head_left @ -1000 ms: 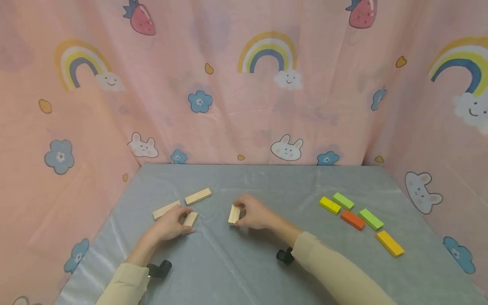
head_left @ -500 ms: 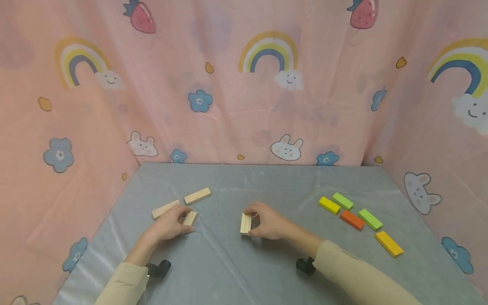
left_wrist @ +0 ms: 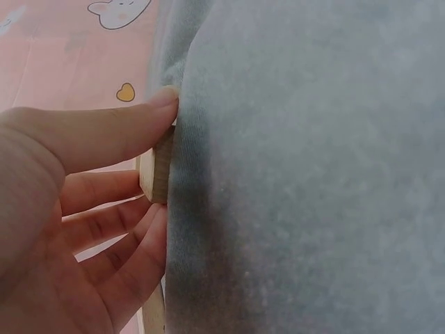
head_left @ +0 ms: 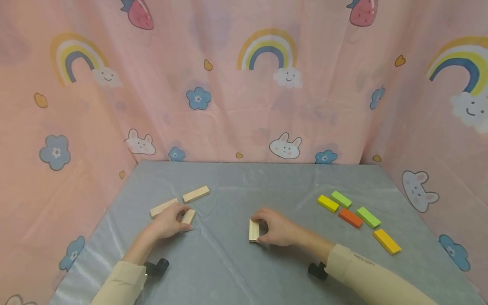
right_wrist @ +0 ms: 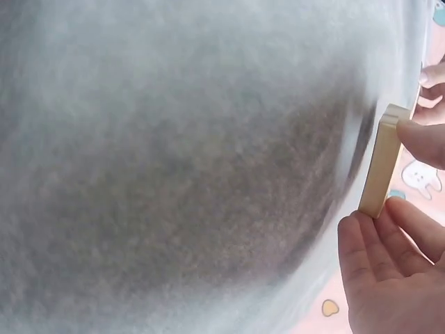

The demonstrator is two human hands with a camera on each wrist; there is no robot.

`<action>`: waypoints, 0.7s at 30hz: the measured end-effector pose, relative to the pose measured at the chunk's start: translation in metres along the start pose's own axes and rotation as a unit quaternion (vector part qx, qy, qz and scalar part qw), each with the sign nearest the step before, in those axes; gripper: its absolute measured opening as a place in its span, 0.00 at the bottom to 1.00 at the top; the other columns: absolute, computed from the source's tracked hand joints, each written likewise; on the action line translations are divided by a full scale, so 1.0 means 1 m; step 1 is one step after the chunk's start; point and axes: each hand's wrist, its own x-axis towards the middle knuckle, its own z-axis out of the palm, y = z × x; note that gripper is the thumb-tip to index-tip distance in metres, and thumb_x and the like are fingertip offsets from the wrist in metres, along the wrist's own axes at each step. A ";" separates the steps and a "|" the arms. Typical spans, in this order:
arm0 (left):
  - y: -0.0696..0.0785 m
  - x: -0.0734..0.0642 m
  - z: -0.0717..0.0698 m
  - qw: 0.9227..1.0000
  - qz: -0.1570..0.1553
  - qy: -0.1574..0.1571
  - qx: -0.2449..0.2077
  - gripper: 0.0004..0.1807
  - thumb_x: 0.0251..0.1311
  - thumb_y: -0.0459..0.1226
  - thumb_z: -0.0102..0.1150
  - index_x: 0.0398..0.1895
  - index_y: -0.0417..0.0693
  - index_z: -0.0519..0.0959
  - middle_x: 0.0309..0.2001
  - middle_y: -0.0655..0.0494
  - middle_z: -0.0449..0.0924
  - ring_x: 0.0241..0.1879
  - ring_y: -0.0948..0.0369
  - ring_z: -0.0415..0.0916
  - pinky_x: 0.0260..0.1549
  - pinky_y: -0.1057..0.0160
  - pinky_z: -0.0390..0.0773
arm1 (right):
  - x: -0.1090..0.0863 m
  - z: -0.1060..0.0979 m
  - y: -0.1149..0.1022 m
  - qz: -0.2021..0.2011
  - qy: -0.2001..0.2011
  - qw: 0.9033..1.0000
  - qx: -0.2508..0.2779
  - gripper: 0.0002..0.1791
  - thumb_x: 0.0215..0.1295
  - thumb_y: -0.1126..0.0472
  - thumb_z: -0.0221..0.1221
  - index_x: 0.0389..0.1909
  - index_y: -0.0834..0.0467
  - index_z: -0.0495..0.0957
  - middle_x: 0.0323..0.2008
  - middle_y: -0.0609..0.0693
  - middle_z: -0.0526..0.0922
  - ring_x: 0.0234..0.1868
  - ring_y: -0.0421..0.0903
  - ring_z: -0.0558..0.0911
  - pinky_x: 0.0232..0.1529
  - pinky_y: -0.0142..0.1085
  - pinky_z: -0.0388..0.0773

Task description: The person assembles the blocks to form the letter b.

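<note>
On the left of the head view, my left hand pinches a plain wooden block on the grey cloth, thumb at one end and fingers at the other. The left wrist view has the same wooden block low against the cloth. My right hand, near the middle, grips another plain wooden block by its two ends. In the right wrist view that wooden block spans from thumb to fingertips. Two more plain blocks lie beyond my left hand: one behind it, one partly covered by it.
On the right of the grey-covered table lie several painted blocks: a yellow block, a red-orange block, an amber block and two green ones. A pink patterned curtain encloses the back and sides.
My right hand has moved right and a little nearer to me, carrying its wooden block. My left hand stays in place on its block.
</note>
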 end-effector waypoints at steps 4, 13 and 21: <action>0.002 0.003 -0.001 1.000 -0.003 0.001 0.000 0.35 0.53 0.39 0.77 0.63 0.34 0.76 0.48 0.46 0.78 0.35 0.58 0.68 0.32 0.60 0.70 | -0.001 0.002 0.002 -0.007 -0.003 1.000 -0.021 0.27 0.56 0.61 0.73 0.57 0.64 0.80 0.53 0.51 0.80 0.52 0.50 0.79 0.54 0.47 0.78; 0.001 0.000 0.000 1.000 -0.001 0.004 0.002 0.37 0.53 0.41 0.78 0.63 0.32 0.75 0.52 0.44 0.79 0.38 0.57 0.70 0.36 0.58 0.73 | 0.000 0.010 0.003 -0.016 -0.015 0.999 -0.040 0.26 0.56 0.60 0.73 0.57 0.62 0.80 0.53 0.50 0.81 0.53 0.48 0.78 0.56 0.45 0.77; 0.000 -0.004 0.003 1.000 0.002 0.004 -0.023 0.36 0.53 0.39 0.78 0.63 0.33 0.76 0.49 0.46 0.78 0.34 0.58 0.68 0.31 0.59 0.69 | -0.003 0.013 0.001 -0.024 -0.023 0.999 -0.013 0.27 0.56 0.60 0.73 0.56 0.63 0.80 0.52 0.49 0.80 0.50 0.44 0.78 0.52 0.39 0.78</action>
